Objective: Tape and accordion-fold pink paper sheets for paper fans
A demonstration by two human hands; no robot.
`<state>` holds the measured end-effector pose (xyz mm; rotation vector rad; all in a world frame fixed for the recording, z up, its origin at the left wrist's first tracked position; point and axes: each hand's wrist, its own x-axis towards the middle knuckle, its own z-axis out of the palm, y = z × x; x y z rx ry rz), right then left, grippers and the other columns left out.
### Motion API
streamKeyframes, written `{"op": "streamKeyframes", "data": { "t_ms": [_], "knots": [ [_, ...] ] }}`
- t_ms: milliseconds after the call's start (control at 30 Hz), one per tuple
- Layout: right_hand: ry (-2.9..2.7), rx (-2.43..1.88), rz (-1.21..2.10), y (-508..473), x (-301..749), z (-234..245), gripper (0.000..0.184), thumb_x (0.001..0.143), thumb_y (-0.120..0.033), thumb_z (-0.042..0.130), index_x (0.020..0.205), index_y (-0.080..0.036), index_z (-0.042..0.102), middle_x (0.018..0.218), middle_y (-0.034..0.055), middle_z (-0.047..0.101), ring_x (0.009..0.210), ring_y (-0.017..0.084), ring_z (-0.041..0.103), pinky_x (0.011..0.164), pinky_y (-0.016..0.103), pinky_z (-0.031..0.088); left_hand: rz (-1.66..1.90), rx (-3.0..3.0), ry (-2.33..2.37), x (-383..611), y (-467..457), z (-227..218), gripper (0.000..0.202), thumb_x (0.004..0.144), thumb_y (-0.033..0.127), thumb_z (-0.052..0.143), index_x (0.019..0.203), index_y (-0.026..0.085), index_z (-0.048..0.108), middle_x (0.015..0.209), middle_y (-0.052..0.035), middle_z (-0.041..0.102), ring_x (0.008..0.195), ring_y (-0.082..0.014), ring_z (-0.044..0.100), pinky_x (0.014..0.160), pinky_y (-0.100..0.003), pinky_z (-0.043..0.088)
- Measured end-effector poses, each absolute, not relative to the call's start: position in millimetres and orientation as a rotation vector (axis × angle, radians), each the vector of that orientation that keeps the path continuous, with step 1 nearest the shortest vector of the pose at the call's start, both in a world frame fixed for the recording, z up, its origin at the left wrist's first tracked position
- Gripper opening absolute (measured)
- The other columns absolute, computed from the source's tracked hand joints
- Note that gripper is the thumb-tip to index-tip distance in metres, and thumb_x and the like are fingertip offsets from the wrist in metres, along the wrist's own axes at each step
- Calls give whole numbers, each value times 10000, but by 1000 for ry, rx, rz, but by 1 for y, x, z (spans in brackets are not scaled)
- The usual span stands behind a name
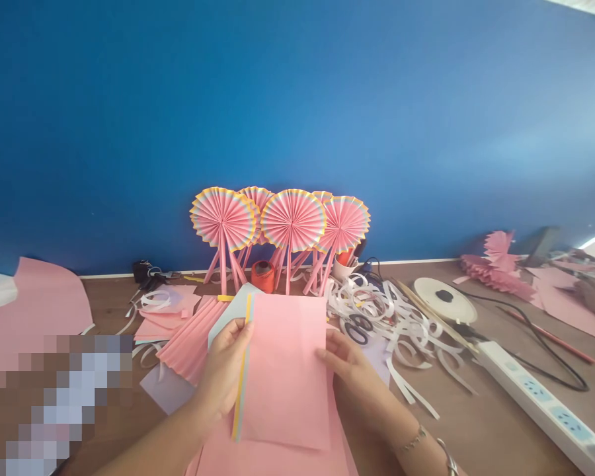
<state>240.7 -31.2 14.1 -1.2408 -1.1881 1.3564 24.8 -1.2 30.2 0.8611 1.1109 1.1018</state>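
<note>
A pink sheet of paper (287,370) with yellow and blue stripes down its left edge is held up between my two hands. My left hand (225,367) pinches the striped edge, thumb in front. My right hand (344,360) grips the opposite edge, its thumb on the front and the fingers partly behind the sheet. Below it, larger pink paper (272,459) lies on the table. Just left are pleated pink paper (198,337) and a light blue sheet (231,311), partly covered by my left hand and the held sheet.
Several pink paper fans (292,221) on rolled stems stand against the blue wall. Curled white paper strips (401,324) surround black-handled scissors (357,328). A white power strip (540,396) with a black cable lies right, near a round white disc (445,299). An orange tape roll (262,276) sits behind.
</note>
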Motion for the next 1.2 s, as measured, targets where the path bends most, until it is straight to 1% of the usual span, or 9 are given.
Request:
{"op": "streamKeyframes", "data": {
  "t_ms": [133,233,300,433,567,700,767,967,1200],
  "knots": [
    [-1378,-1313,1222,-26,245,15,149,837,-326,519,911,-222,596,854,21,645,771,186,596,703,306,464,1125,997,1198,16,-10,30,355,744,451,626,989,197,582,1022,-75,632,1005,-261,577,822,-351,444],
    [-1847,-1480,871,-20,251,22,211,834,-167,412,894,-207,610,801,19,631,757,181,563,712,308,415,1348,1444,1386,3,-16,27,349,823,330,556,1156,242,502,1210,-80,547,1183,-258,462,954,-390,372],
    [-2144,-1521,681,-19,246,27,350,798,-70,385,1012,-207,626,828,36,653,807,193,572,764,330,385,1348,1896,1310,-1,-23,25,290,862,234,496,1151,260,507,1177,-70,559,1147,-240,475,968,-398,363],
    [-2498,-1469,461,-16,215,24,492,760,1,412,1137,-240,618,881,52,684,856,208,586,758,327,352,787,2576,924,7,-40,16,292,871,116,392,1022,229,615,998,-73,641,938,-224,571,862,-377,445],
    [-2534,-1441,407,-9,190,7,439,809,-37,441,1179,-210,600,938,60,683,855,187,589,759,303,364,357,2849,888,17,-52,-5,313,890,224,466,1172,183,597,1181,-114,640,1072,-278,582,895,-395,474],
    [-2487,-1647,271,5,202,6,433,775,-29,488,1106,-263,640,962,24,678,893,162,585,751,270,366,147,2934,873,13,-50,-24,498,874,280,546,1358,204,455,1406,-100,482,1251,-294,480,1018,-399,412],
    [-2372,-1813,171,14,223,15,344,800,-60,475,1021,-236,672,978,54,673,949,198,575,775,303,358,131,2894,893,10,-48,-30,550,867,281,561,1394,248,406,1460,-84,401,1302,-306,419,1054,-429,371],
    [-1972,-2319,-77,26,294,36,296,803,-58,419,655,-144,660,839,158,674,919,309,582,739,390,338,44,2746,987,9,-45,-36,655,827,302,618,1414,373,335,1505,-88,283,1330,-425,322,1009,-645,314],
    [-1902,-2407,54,29,312,29,236,742,-51,474,660,-161,666,713,95,681,721,219,620,667,319,359,82,2773,971,8,-45,-39,681,825,296,620,1420,387,304,1507,-77,268,1332,-399,337,1035,-597,314]
  ]
}}
